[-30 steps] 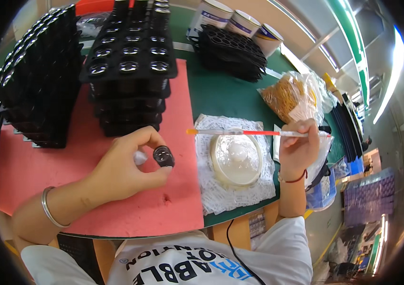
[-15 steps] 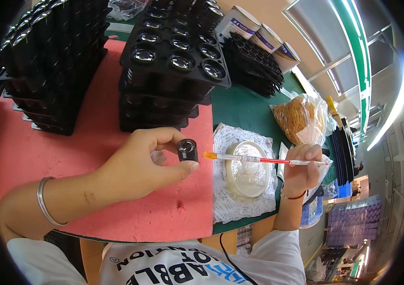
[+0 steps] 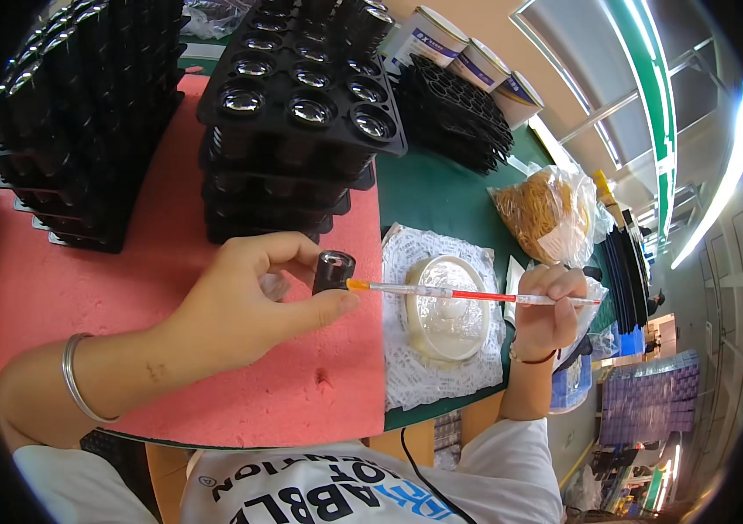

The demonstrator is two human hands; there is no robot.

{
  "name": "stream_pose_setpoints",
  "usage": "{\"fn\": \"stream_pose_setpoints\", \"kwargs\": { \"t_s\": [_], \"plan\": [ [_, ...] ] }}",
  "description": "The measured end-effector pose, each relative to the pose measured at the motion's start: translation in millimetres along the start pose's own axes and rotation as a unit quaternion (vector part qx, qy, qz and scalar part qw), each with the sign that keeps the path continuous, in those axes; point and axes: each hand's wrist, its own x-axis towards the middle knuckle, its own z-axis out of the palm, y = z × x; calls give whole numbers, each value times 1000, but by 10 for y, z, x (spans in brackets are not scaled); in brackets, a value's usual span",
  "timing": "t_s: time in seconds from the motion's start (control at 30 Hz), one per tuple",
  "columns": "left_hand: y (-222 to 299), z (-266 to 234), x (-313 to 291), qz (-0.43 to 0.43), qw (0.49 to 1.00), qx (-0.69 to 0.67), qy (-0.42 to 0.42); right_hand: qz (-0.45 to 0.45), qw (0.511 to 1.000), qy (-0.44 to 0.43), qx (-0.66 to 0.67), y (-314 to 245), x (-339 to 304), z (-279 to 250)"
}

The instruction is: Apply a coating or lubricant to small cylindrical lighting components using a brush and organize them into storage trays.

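Between the thumb and fingers of my left hand is a small black lens barrel with a glassy top, held tilted above the pink mat. My right hand pinches a slim paintbrush with a clear and red handle, pointing left. Its yellowish bristles meet the barrel's right side, though I cannot tell how firmly they touch. Below the brush handle, a round pale dish with whitish, shiny contents sits on printed paper.
Black trays of lens barrels are stacked at the back, with another tall stack at far left. Behind the dish are empty black trays, several tins and a bag of rubber bands on the green table.
The brush has moved left, and its bristles have come up against the barrel. The barrel is tilted differently in my left hand. The whole view has shifted slightly.
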Motion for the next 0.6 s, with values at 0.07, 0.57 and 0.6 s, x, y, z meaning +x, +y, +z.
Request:
{"fn": "stream_pose_setpoints", "kwargs": {
  "t_s": [0.07,0.57,0.6],
  "plan": [
    [-4,0,1,-4,1000,9,-2,-1,1000,0,-3,-2,2,5],
    [-20,1,-23,5,1000,-15,2,-9,998,-20,-52,20,40,-3],
    [-31,-9,-27,-2,1000,-12,-1,-5,998,-20,-55,18,42,5]
  ]
}}
